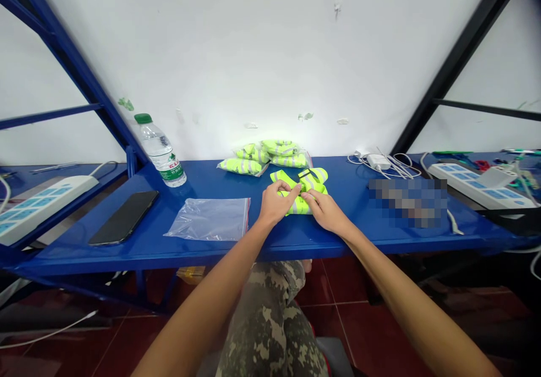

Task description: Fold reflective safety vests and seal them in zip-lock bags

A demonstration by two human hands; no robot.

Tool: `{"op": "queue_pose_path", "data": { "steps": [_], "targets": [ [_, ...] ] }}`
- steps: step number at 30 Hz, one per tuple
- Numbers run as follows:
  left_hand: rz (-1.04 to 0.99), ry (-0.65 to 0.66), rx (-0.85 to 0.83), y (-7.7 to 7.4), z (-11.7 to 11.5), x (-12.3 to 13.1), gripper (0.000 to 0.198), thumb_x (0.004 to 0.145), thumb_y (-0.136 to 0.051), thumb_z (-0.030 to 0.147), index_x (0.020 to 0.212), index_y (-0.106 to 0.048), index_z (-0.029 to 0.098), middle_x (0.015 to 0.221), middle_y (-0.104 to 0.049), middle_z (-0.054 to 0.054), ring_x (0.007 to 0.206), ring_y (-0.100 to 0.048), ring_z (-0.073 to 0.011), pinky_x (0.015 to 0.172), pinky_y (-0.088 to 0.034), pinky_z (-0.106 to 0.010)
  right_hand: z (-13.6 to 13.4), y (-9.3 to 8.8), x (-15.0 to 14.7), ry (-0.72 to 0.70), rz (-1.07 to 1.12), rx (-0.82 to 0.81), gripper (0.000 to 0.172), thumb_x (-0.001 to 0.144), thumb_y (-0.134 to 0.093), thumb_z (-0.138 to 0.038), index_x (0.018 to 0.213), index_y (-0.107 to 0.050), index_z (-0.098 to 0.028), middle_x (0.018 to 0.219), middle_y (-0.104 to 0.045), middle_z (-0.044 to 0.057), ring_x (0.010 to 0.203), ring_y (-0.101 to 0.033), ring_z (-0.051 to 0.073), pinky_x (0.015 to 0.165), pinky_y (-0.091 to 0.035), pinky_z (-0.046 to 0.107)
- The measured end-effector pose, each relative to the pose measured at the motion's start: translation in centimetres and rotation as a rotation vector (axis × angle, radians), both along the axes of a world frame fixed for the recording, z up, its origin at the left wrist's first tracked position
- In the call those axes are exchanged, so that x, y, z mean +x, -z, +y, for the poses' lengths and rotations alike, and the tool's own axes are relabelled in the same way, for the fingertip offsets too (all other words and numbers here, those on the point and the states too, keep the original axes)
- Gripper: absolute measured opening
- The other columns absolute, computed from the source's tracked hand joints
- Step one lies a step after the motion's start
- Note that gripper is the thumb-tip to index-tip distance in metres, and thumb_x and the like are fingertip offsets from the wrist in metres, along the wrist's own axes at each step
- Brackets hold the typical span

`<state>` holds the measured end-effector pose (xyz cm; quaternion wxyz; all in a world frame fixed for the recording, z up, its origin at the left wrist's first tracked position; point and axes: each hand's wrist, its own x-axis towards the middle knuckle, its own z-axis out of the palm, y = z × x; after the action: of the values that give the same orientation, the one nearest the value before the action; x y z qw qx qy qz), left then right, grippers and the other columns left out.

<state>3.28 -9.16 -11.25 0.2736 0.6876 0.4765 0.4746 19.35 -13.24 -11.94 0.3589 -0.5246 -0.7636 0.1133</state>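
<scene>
The left hand (pixel 276 201) was partly closed, thumb and fingers pinching the near edge of a folded reflective vest (pixel 305 184), fluorescent yellow with grey bands. The right hand (pixel 323 210) lay against it on the other side, fingers bent onto the same fabric, apparently gripping it too. The vest sat on the blue table (pixel 338 236), near its front edge, just right of an empty zip bag (pixel 210 219). Behind it lay a pile of bagged vests (pixel 265 156). A water bottle (pixel 161 151) stood at the back left; its green label carried writing too small to read. A dark phone (pixel 124 217) lay beside the bag.
</scene>
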Motion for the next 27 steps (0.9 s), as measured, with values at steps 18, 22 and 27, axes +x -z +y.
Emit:
{"op": "queue_pose_path", "data": {
  "steps": [18,22,27],
  "targets": [
    [0.343,-0.061,-0.043,0.9,2.1,0.9,0.007,0.080,-0.057,0.020,0.075,-0.053,0.021,0.081,-0.067,-0.004,0.079,-0.062,-0.0200,0.074,-0.046,-0.031,-0.2,1.5,0.1,0.202,0.022,0.204,0.037,0.096,-0.041,-0.035,0.108,-0.069,-0.013,0.120,-0.063,0.019,0.116,-0.058,0.029,0.102,-0.043,0.045],
    [0.305,0.007,0.054,1.6,2.4,0.9,0.007,0.082,-0.054,0.014,0.087,-0.053,0.019,0.093,-0.066,-0.007,0.091,-0.061,-0.0190,0.083,-0.048,-0.031,0.0,1.1,0.2,0.172,0.112,0.023,0.035,0.093,-0.045,-0.033,0.114,-0.066,-0.013,0.115,-0.070,0.014,0.105,-0.066,0.028,0.095,-0.048,0.042],
    [0.261,0.119,0.050,1.6,2.4,0.6,0.003,0.087,-0.052,0.020,0.090,-0.053,0.018,0.092,-0.065,-0.008,0.089,-0.061,-0.0188,0.085,-0.049,-0.033,0.0,0.2,0.0,0.086,0.156,-0.096,0.043,0.093,-0.046,-0.035,0.130,-0.056,-0.016,0.122,-0.068,0.014,0.114,-0.064,0.028,0.098,-0.047,0.044]
  ]
}}
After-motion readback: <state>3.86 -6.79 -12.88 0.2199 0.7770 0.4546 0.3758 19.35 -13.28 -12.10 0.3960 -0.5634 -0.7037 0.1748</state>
